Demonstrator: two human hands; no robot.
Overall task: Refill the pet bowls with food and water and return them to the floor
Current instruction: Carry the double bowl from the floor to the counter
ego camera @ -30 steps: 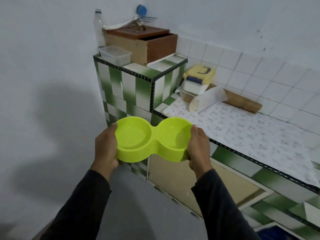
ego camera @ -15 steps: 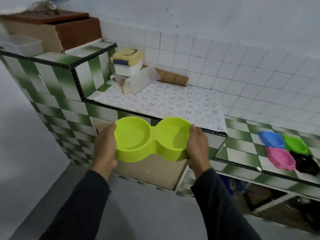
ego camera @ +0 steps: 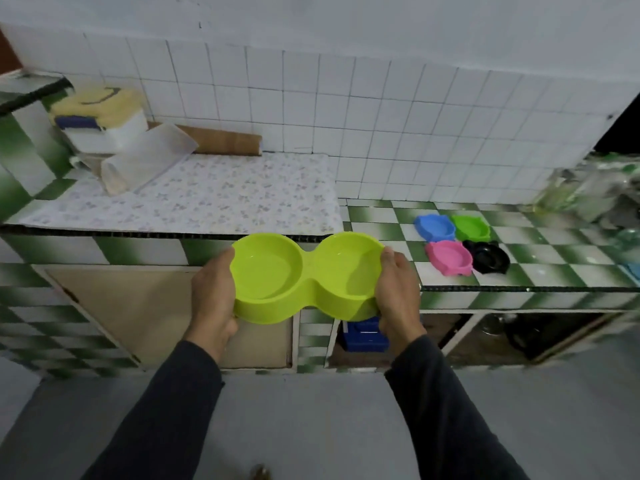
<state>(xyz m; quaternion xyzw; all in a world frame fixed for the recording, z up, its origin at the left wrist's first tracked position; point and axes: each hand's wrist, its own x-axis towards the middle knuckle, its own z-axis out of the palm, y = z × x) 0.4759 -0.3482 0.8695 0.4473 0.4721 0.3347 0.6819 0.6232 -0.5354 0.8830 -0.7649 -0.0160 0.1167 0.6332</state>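
Room first: white wall up top w/ a white square-tile backsplash under it, grey floor at the bottom. Running across the middle is a long counter tiled in green/white checks, black trim strip along the front edge. Left part of it is covered by a floral-print mat. Far left there's a raised tiled block, same green/white pattern.

Under the counter: a beige cabinet door on the left, then open cubbies to the right. A blue plastic box sits in the one just behind the bowl; the cubbies further right are dark, can't make out what's in them.

On the mat at the back left: white container w/ a yellow lid, a translucent plastic bin tipped on its side in front of it, and a brown cardboard tube lying along the wall.

Right side of the counter has a cluster of 4 small pet bowls touching each other: blue bowl, green bowl, pink bowl, black bowl. Far right edge is blurry clutter, can't tell what.

The lime-green double pet bowl is up in the air in front of the counter edge, both cups look empty. Left hand clamps its left end, thumb on the rim, fingers under. Right hand grips the right end the same way. Dark long sleeves on both arms.
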